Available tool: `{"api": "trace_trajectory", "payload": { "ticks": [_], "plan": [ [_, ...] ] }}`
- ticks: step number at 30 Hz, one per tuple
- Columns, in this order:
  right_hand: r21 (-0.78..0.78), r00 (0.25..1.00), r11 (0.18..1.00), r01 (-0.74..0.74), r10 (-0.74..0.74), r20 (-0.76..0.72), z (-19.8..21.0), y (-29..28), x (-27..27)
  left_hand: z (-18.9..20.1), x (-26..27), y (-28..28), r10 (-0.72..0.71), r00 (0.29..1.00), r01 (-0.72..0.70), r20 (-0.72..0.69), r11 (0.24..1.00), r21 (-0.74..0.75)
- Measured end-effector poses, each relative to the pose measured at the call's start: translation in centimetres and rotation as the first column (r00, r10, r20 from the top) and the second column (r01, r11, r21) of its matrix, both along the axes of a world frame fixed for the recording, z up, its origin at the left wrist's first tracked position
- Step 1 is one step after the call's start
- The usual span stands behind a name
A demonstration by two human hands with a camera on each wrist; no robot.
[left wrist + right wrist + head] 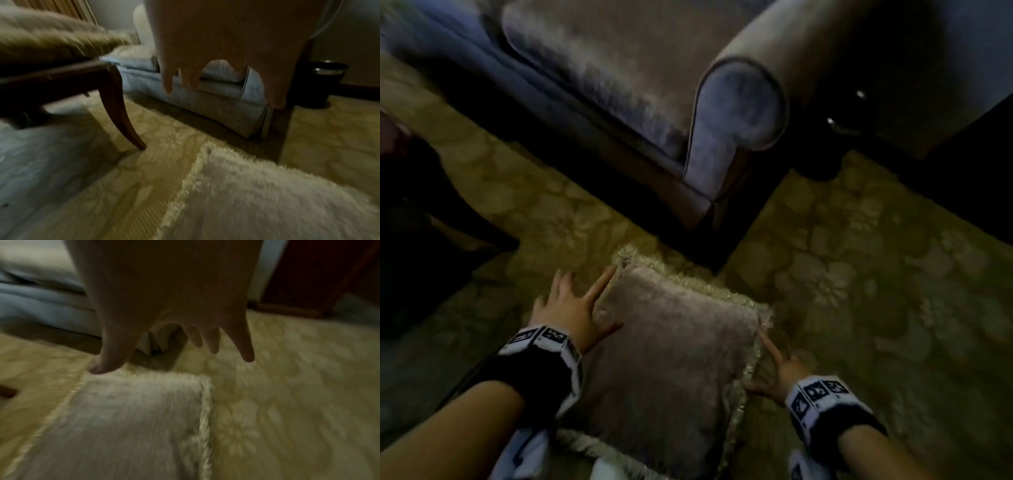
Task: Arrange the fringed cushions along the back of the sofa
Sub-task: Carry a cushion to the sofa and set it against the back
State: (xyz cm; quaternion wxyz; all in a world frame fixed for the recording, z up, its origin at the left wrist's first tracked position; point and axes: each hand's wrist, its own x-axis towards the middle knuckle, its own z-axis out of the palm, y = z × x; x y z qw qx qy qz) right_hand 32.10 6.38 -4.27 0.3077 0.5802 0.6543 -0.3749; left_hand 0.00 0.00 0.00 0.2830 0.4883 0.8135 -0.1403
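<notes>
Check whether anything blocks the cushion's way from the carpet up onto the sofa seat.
The fringed cushion lies on the carpet, between the left hand and right hand. The sofa armrest rises directly ahead; left of it, nothing visible blocks the seat.

I see one fringed cushion (pixel 671 359) lying flat on the patterned carpet (pixel 859 291), just off the sofa (pixel 619 68) armrest corner. Beige plush face, pale fringe round its edges. Sofa: grey-blue upholstery, rolled arm.
</notes>
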Motion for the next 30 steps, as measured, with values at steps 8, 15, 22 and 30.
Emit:
{"api": "trace_trajectory", "payload": {
  "ticks": [8,15,22,30],
  "plan": [
    [-0.041,0.971,0.97,0.239,-0.24,-0.021,-17.0,-3.1,-2.0,-15.1,0.1,1.5,-0.126,0.991,0.13,0.038,0.983,-0.13],
    [-0.108,0.942,0.936,0.334,-0.335,0.014,-24.7,-3.4,-3.0,-22.8,-1.3,1.7,-0.048,0.992,0.064,0.121,0.989,-0.134],
    [-0.014,0.879,0.879,0.476,-0.475,0.051,-27.5,-3.1,-2.3,-29.0,-4.3,0.9,0.014,0.977,0.03,0.211,0.979,-0.201],
    [-0.032,0.835,0.834,0.55,-0.551,0.007,-29.3,-1.5,-2.3,-31.7,-4.6,1.1,0.102,0.934,-0.042,0.341,0.983,-0.177]
  ]
}}
